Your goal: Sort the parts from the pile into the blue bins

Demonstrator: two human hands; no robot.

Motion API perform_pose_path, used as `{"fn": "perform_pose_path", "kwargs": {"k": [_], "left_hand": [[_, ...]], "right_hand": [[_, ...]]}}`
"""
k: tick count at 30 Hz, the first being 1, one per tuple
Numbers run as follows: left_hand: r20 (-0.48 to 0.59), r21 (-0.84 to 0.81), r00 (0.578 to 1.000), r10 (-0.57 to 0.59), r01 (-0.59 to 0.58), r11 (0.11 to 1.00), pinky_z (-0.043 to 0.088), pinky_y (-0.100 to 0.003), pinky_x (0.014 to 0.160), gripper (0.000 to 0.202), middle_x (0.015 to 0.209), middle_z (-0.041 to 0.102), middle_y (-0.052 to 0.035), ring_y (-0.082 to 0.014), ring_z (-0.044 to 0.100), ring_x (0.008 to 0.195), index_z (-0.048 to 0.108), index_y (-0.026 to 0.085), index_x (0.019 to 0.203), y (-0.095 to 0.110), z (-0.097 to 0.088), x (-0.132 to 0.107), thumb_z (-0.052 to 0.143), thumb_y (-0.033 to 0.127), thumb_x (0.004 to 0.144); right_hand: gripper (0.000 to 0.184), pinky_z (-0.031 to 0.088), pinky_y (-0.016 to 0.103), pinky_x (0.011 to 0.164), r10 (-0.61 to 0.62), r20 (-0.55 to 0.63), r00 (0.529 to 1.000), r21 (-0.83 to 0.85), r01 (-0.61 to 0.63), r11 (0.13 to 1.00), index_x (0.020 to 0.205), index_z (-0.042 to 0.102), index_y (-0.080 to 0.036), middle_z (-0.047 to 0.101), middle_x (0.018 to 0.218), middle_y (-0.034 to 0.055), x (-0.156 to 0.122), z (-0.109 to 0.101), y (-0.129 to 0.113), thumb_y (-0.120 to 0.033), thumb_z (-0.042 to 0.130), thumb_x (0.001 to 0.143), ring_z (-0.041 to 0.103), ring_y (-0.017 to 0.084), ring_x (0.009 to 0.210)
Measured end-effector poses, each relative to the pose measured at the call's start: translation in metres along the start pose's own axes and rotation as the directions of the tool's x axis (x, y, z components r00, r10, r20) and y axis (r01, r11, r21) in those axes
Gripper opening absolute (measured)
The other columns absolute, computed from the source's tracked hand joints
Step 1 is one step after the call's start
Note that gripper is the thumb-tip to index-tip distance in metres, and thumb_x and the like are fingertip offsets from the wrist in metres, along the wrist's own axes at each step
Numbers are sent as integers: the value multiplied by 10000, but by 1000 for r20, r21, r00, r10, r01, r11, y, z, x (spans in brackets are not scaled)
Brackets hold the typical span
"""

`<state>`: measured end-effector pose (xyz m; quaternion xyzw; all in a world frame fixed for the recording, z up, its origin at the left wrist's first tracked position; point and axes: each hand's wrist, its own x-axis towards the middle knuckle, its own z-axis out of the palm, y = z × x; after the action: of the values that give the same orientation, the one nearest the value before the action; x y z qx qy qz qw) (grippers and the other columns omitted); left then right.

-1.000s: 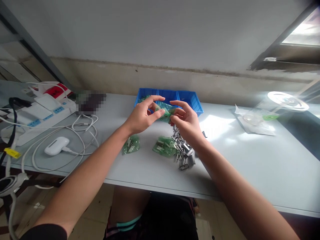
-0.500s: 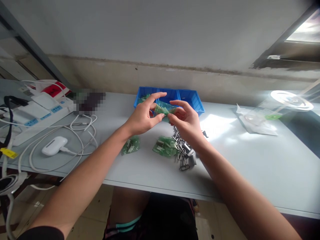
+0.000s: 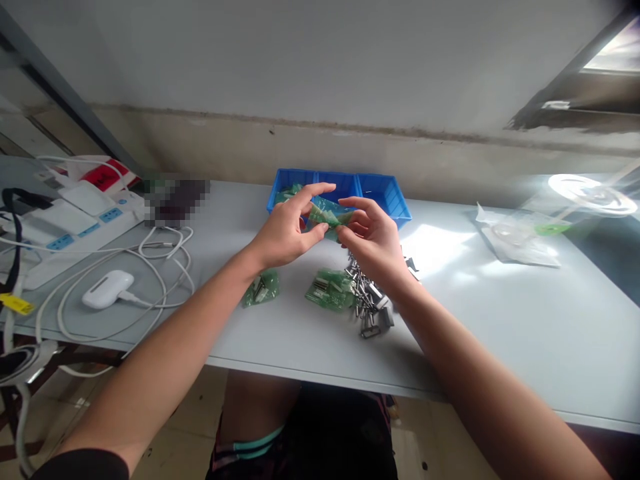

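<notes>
My left hand (image 3: 285,230) and my right hand (image 3: 373,241) meet above the table in front of a blue bin (image 3: 385,193). Both pinch a small green plastic bag (image 3: 327,217) between thumb and fingers, one at each end. Below my hands lies a pile of small metal parts (image 3: 369,303). Beside it rest a filled green bag (image 3: 327,290) and, further left, another green bag (image 3: 261,289).
A white power strip (image 3: 75,223), a white charger (image 3: 106,288) and looped white cables (image 3: 160,267) crowd the left of the grey table (image 3: 500,320). Clear plastic bags (image 3: 515,240) lie at the right. A blurred-out object (image 3: 175,200) sits near the wall.
Both hands stay on the green bag and shift their fingers slightly along it. The view has tilted a little, so everything sits slightly higher in the picture.
</notes>
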<state>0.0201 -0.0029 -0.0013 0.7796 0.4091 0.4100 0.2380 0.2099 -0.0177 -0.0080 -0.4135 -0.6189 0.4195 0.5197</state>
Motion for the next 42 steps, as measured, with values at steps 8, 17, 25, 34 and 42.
{"fn": "perform_pose_path", "kwargs": {"k": [8,17,25,34,42], "left_hand": [[3,57,1000,24,-24,998,426,-246,575,596,741,490,33,-134,493,665,526,344,1456,-1,1,-1,669,187,899],[3,69,1000,16,-16,998,465,-265,610,582,839,632,12,-148,574,730,536,333,1453,0,-2,0,674,226,897],[-3,85,1000,26,-26,996,491,-267,629,581,908,705,5,-147,626,763,538,306,1452,1,-1,0,680,226,895],[-446,402,881,157,41,915,518,-467,1028,214,1149,753,-42,-260,635,1110,732,292,1140,-25,-35,10,557,318,1020],[-214,615,969,122,36,788,471,-538,1012,408,1248,761,-6,-300,618,1179,777,305,1168,-47,-20,13,456,151,969]], "right_hand": [[383,417,312,587,-4,-17,1000,-35,3,999,1175,613,-233,588,851,-23,0,2,1,-199,669,797,488,104,630],[463,478,325,639,27,-9,1000,-76,-27,997,1204,626,-250,614,922,5,-1,0,0,-157,603,751,537,132,705],[402,502,347,671,11,6,1000,-80,-11,997,1223,587,-261,627,867,1,-1,-1,2,-214,631,826,606,157,744],[309,461,408,848,-199,303,932,-409,316,856,1192,620,-240,703,1024,49,-13,0,-7,-235,598,883,612,228,952],[257,283,482,993,-27,701,713,-572,585,575,1037,712,-208,669,1015,80,-26,5,-10,-377,687,846,524,283,1003]]}}
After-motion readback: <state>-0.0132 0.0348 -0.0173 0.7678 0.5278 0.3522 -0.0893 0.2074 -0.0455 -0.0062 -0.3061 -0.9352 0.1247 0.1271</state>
